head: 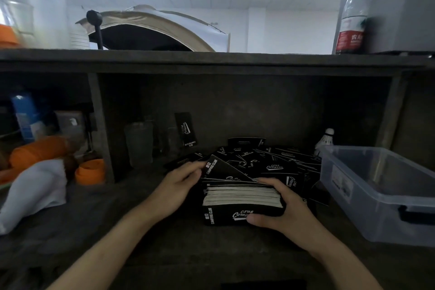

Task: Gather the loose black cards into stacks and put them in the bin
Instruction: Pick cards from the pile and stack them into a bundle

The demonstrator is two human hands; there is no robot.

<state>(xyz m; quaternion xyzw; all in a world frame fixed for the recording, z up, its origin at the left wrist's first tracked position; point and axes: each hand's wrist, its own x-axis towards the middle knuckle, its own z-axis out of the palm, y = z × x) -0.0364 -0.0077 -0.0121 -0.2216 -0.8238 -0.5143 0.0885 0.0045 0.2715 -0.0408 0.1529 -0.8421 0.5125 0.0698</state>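
The dark tabletop sits under a low shelf, so all the work happens in a shallow, dim recess close to the person. At the right, near edge stands the clear plastic bin, open-topped and just beside the cards, which keeps the drop-off short; no cards show inside it. Left of the bin, toward the far wall, the loose black cards lie in a messy overlapping heap, still the larger share, so the task looks to be in its early part. In front of the heap the stack stands on its long edge on the tabletop, pale card edges facing up, likely so new cards can be slipped in and squared. The right hand has its grip clamped on the stack's right end, thumb on the near face and fingers curled over the far side, steadying it. The left hand has its grip pinched on a tilted card, angling it down onto the stack's top. One stray card leans upright against the far wall, apart from the heap.
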